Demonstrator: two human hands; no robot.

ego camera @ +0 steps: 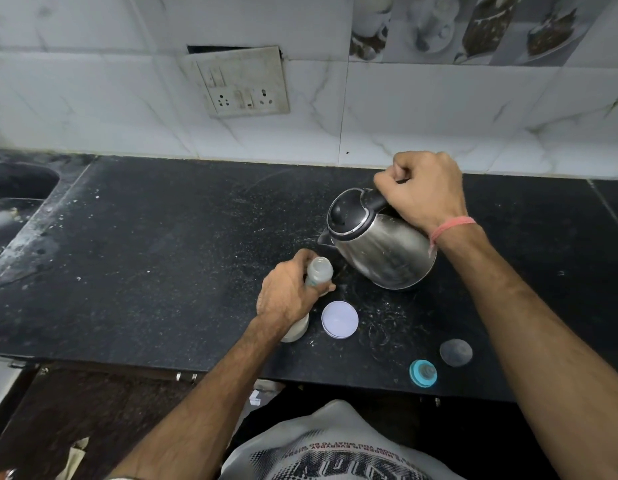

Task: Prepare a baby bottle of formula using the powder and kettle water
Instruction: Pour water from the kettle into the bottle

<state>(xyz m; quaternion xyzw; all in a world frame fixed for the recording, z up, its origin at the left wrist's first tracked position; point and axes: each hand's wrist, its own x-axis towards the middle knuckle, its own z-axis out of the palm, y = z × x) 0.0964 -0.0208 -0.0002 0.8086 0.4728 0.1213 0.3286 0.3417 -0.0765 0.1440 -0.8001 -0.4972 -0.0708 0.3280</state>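
A steel kettle [382, 249] with a black lid is tilted to the left, its spout just right of the bottle's open mouth. My right hand [423, 187] grips the kettle's black handle. A clear baby bottle [319, 270] stands uncapped on the black counter [162, 254], and my left hand [288, 294] holds it around its body. A white container [295, 329] shows partly under my left wrist. I cannot tell whether water is flowing.
A white round lid [339, 319] lies right of the bottle. Near the counter's front edge lie a teal bottle ring with teat [423, 373] and a clear dome cap [456, 352]. A sink [13, 202] is at the far left. A wall socket [243, 86] sits above.
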